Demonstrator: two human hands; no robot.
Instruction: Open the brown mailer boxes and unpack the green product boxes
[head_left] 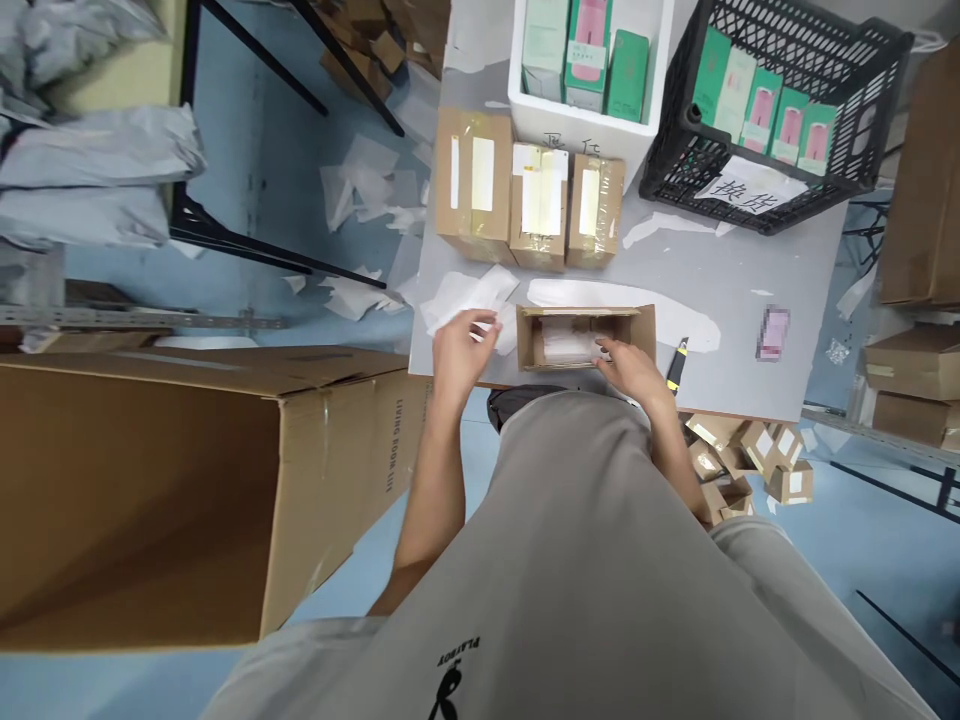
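Observation:
An opened cardboard box (649, 337) lies at the table's front edge, with a white wrapped item (566, 340) inside. Over its right end is my right hand (634, 372); the fingers reach inside, apart, near the wrapped item. Whether they touch it I cannot tell. My left hand (465, 350) hovers left of the box, fingers loosely curled and apart, nothing visible in them. Just beyond it lies crumpled white paper (480, 290). To the right of the box rests a yellow and black utility knife (677, 366).
Three taped cartons (474, 190) stand behind the box. A white bin (585, 125) and a black crate (780, 190) hold green boxes. At the right lies a pink blurred item (773, 333). A huge open carton (345, 470) stands left; small cartons (789, 482) lie on the floor.

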